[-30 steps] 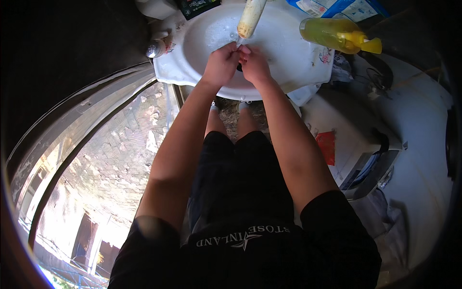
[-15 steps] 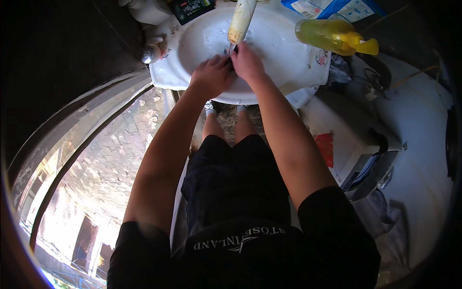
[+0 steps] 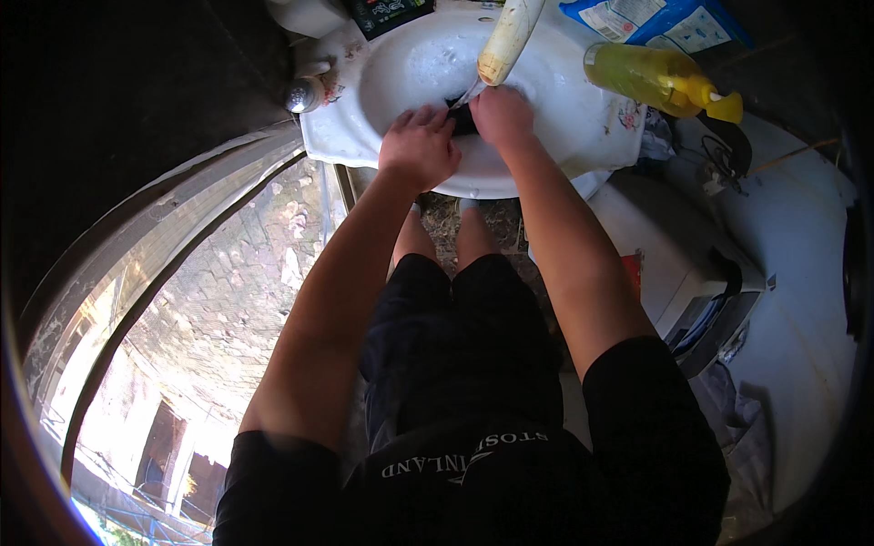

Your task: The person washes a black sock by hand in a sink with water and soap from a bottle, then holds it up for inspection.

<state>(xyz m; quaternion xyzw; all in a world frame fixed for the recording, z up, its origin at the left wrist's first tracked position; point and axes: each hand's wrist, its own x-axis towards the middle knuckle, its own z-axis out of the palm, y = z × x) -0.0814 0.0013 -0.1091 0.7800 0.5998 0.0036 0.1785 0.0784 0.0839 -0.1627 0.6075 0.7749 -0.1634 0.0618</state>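
Note:
Both hands are over a white oval sink (image 3: 391,77), under a pale, stained spout (image 3: 510,41). A thin stream of water (image 3: 466,95) falls between them onto a small black cloth-like piece (image 3: 465,120). My left hand (image 3: 421,146) grips its left end, with the fingers curled. My right hand (image 3: 503,116) is closed on the right end, just below the spout's mouth. The piece is stretched between my hands; most of it is covered, and its exact kind cannot be made out. Bubbles of foam (image 3: 443,56) cling to the basin's far wall.
A yellow pump bottle (image 3: 642,77) lies on the sink's right rim, near a blue packet (image 3: 655,20). A silver-topped shaker (image 3: 305,94) stands on the left rim; a black box (image 3: 387,13) lies behind. Right of my legs stands a white appliance (image 3: 655,237).
My hands have moved apart, so the black piece now shows between them under the water. The whole view has shifted slightly, placing the sink farther right.

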